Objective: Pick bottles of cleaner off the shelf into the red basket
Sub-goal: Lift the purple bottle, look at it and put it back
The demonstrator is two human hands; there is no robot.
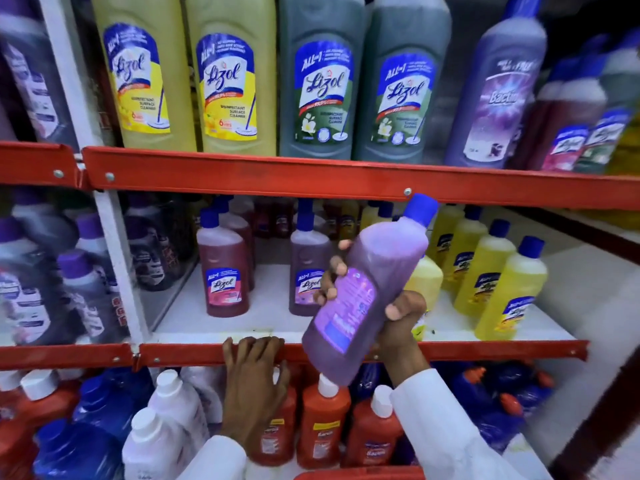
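My right hand grips a purple bottle of cleaner with a blue cap, tilted with its cap up and to the right, in front of the middle shelf. My left hand rests with its fingers hooked over the red front rail of the middle shelf and holds nothing. A sliver of the red basket shows at the bottom edge, below my right sleeve. On the white middle shelf stand a dark red bottle and a purple bottle.
Yellow bottles line the middle shelf's right side. Large yellow and green bottles fill the top shelf above a red rail. Orange bottles with white caps and blue bottles crowd the bottom shelf. A white upright divides the left bay.
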